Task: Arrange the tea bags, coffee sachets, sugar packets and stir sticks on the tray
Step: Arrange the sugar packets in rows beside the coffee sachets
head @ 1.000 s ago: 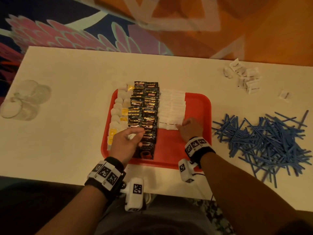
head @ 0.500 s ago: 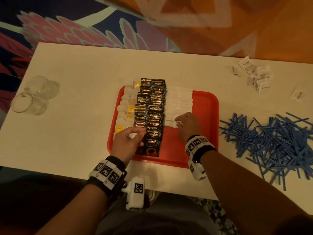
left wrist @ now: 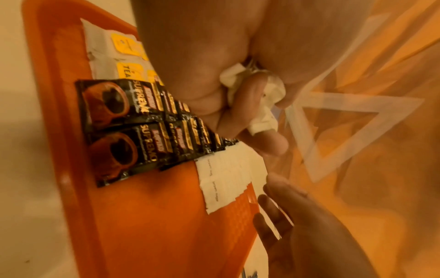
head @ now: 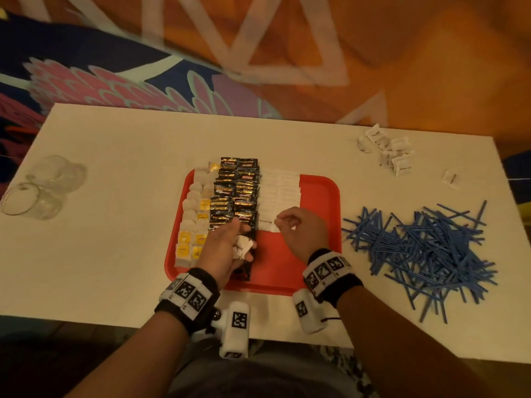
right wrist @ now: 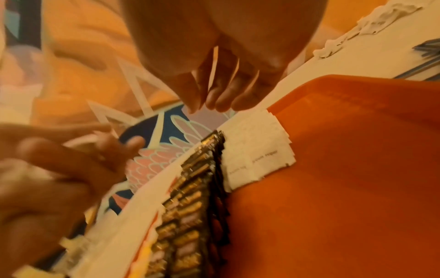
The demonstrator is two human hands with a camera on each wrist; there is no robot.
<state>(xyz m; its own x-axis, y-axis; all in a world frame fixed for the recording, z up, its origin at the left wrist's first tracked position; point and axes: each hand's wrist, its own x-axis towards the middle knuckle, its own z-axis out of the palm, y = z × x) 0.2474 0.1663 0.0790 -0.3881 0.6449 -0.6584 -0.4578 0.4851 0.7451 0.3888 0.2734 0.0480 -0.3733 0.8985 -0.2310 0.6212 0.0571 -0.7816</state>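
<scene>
Laying sugar packets (head: 278, 196) in column on red tray (head: 321, 214), right of coffee sachets (head: 235, 196). Left hand (head: 222, 251) clutches spare packets (head: 242, 247). Right hand (head: 301, 228) curled at column's near end; hold uncertain. Advise: overlap evenly, edges flush. Stir sticks (head: 425, 251) remain on desk (head: 115, 225).

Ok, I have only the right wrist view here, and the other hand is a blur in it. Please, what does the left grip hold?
Observer: The left grip holds a bunch of small white packets between palm and fingers.
Operator: And the stir sticks? I see only some tips. Are any on the tray?
Observer: None. The blue stir sticks lie in a loose heap on the table, to the right of the red tray.
Operator: Is there something on the other side of the tray?
Observer: Yes, clear glasses sit near the table's left edge.
</scene>
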